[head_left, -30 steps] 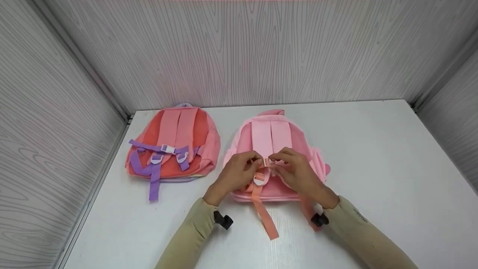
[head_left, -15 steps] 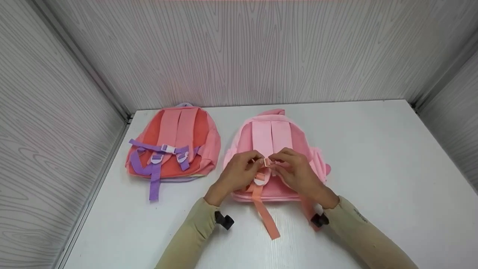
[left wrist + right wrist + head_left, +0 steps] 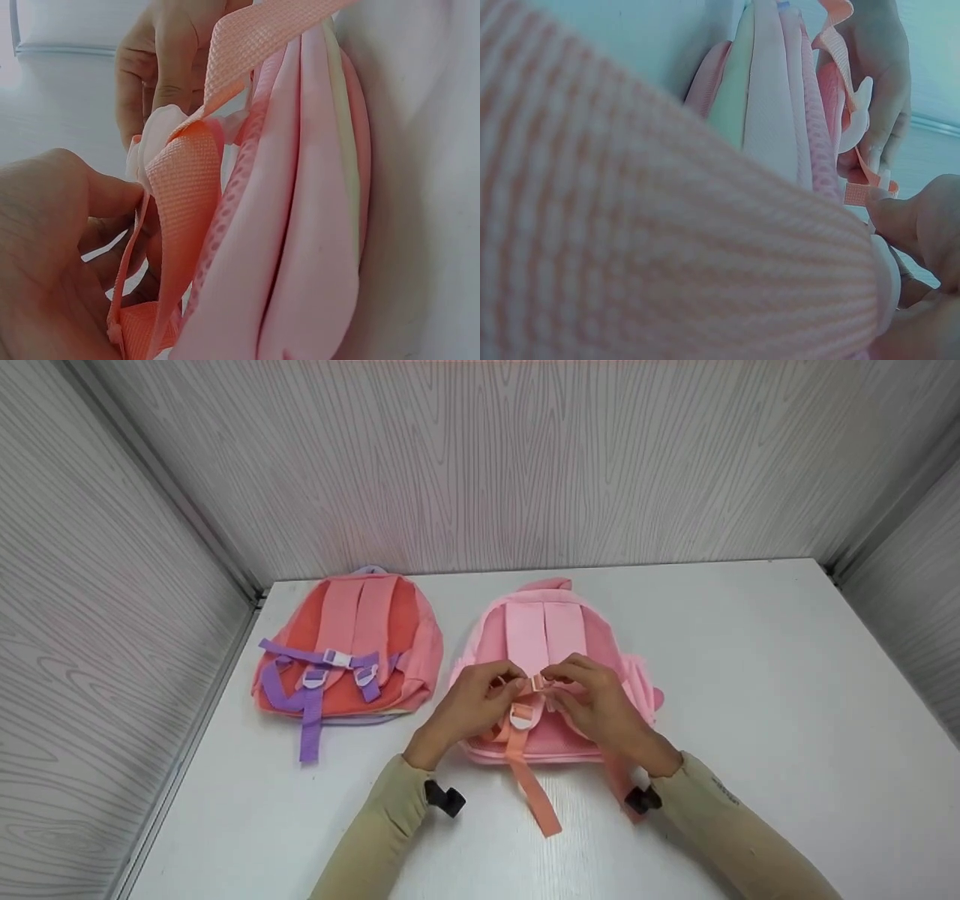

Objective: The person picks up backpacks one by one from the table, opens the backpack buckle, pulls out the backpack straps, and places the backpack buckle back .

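Observation:
A pink backpack (image 3: 525, 630) lies with its shoulder straps upward at the middle of the table. Over its straps is a small pale side-release buckle (image 3: 537, 683) on orange webbing. My left hand (image 3: 476, 701) pinches the webbing at the buckle's left side between thumb and fingers. From the right, my right hand (image 3: 600, 701) pinches the buckle's other end, its fingertips partly hiding it. Just below, a white strap adjuster (image 3: 523, 717) carries an orange strap (image 3: 537, 799) that hangs past the bag's lower edge. In the left wrist view, orange webbing (image 3: 184, 202) loops beside the left fingers.
A coral backpack (image 3: 412, 615) with purple straps (image 3: 310, 727) lies to the left, its white chest buckle (image 3: 337, 659) fastened. Both bags rest on a white table (image 3: 750, 675), enclosed by wood-grain panels (image 3: 480, 465) at the back and sides.
Both hands keep their hold at the buckle. The left wrist has shifted slightly left, and the buckle has risen very slightly. The coral backpack has not moved.

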`<state>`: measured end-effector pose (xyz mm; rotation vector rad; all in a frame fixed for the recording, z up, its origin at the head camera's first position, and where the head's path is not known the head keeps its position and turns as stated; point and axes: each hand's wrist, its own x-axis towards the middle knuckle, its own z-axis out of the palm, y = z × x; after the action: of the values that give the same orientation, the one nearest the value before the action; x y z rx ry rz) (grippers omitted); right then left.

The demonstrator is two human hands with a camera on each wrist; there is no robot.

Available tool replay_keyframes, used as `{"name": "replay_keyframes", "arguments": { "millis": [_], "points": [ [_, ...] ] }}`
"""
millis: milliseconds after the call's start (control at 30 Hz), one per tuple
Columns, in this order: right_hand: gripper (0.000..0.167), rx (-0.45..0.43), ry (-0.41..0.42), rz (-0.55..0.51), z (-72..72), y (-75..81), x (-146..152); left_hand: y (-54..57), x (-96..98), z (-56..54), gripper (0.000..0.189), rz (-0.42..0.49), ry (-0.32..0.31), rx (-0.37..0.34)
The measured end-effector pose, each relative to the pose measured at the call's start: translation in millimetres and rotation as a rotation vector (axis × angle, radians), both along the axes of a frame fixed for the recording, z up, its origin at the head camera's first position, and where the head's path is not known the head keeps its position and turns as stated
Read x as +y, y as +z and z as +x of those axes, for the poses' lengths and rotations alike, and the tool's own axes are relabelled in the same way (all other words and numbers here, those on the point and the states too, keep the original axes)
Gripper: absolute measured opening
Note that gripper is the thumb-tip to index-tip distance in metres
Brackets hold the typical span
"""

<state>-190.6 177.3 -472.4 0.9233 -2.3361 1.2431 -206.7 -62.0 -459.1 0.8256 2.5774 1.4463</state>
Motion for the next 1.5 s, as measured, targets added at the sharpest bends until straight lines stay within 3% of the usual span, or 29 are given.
{"name": "replay_keyframes", "arguments": {
  "millis": [900,1200,1500],
  "points": [
    [0.024,-0.004,0.062,-0.046,-1.1,-2.9,-2,-2.0,9.4,3.0,0.013,0.042,0.050,-0.018],
    [0.023,0.022,0.059,-0.058,-2.6,-3.8,-1,0.9,1.6,2.1,0.016,0.041,0.017,-0.069],
    [0.022,-0.007,0.047,-0.063,-1.4,-1.7,0,-1.1,-0.7,-0.2,0.014,0.012,0.021,-0.031]
  ]
}}
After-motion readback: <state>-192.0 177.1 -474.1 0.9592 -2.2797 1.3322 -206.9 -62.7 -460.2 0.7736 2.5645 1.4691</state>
